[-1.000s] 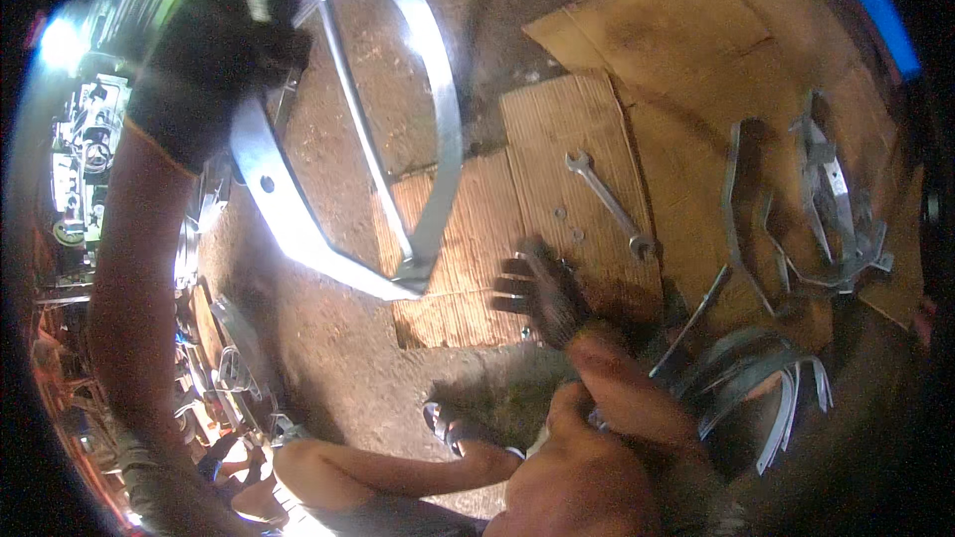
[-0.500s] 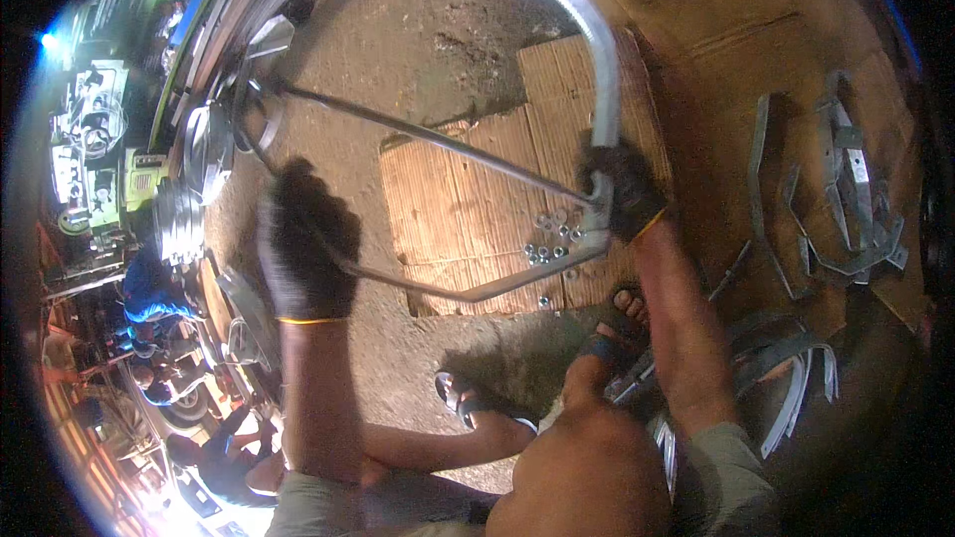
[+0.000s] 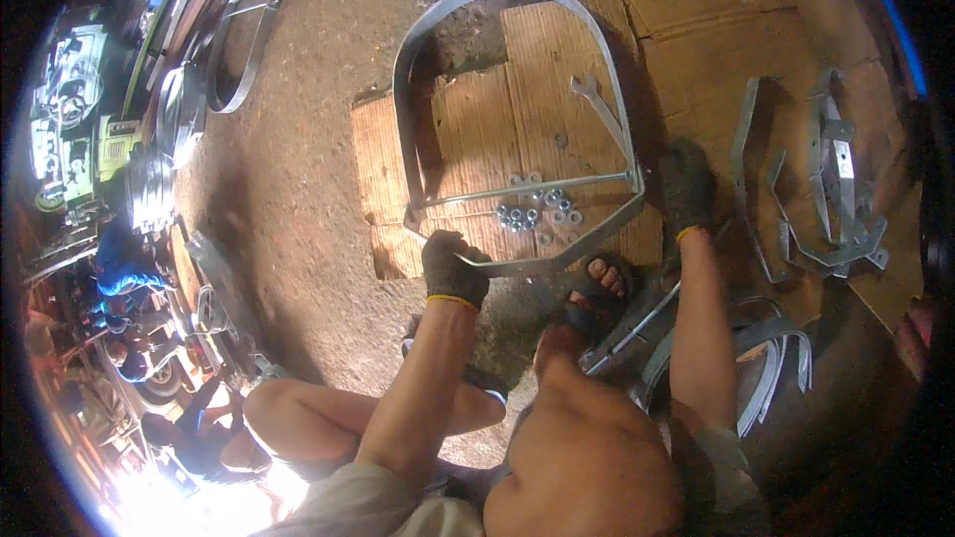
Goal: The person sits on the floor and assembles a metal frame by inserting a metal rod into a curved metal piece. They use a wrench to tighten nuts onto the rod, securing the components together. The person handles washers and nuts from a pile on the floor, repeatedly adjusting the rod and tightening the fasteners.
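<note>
A D-shaped band of flat grey metal lies over a piece of corrugated cardboard, rounded end away from me. A thin threaded rod spans it from side to side. My left hand, in a dark glove, grips the band's near left edge. Beside its right corner, apart from it, is my gloved right hand; its fingers are too dark to read. Inside the band, an open-end wrench rests by the right side. Several nuts and washers are scattered near the rod.
Bent metal strips and a jointed bracket lie on brown cardboard at the right. Curved bands sit near my right knee. Another closed band stands at the far left, near stacked metal. Other people are at the left.
The band has come down from my raised hands onto the cardboard, and the wrench now shows. My left hand has shifted along its near edge. My right hand has let go and moved right.
</note>
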`<state>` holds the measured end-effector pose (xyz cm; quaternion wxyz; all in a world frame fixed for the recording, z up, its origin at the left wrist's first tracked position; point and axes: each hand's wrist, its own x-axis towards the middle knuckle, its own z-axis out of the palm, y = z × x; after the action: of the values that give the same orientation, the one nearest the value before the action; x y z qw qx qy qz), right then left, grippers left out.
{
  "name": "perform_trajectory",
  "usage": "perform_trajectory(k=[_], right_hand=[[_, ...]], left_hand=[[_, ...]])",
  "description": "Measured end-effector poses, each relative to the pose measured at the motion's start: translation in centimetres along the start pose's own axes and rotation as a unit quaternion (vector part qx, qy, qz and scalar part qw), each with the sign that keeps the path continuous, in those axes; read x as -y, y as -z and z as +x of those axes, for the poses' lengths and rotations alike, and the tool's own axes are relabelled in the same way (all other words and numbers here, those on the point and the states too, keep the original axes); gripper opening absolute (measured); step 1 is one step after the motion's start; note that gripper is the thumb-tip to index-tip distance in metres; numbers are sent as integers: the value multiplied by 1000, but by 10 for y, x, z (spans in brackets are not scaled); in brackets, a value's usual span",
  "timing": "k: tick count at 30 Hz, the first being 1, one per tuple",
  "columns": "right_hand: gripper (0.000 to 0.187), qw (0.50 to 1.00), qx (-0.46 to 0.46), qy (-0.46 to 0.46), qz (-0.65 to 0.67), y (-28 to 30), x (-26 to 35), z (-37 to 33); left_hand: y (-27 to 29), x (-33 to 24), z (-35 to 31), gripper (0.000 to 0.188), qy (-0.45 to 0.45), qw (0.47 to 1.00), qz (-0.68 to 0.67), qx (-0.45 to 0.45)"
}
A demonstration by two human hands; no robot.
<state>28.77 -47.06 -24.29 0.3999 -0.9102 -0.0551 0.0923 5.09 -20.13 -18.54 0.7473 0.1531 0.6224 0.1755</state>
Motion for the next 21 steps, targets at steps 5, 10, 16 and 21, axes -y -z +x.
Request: perform_trajectory(k=[5,10,16,21], right_hand=[[17,961,22,174,-213,-4,-8,-40],[14,987,133,-38,-78,1,8,-10],[22,967,210,-63,-127,29,28,-1],[31,941,125,147,-278,61,-127,-12]], left_hand=[[0,-8,-6,17,21,1000,-1,15],[-4,-16,-9,15,8,1000,22,-2],[20,-26,-3,16,22,992,23,122],[59,-12,15,23,-334,621,683,193]])
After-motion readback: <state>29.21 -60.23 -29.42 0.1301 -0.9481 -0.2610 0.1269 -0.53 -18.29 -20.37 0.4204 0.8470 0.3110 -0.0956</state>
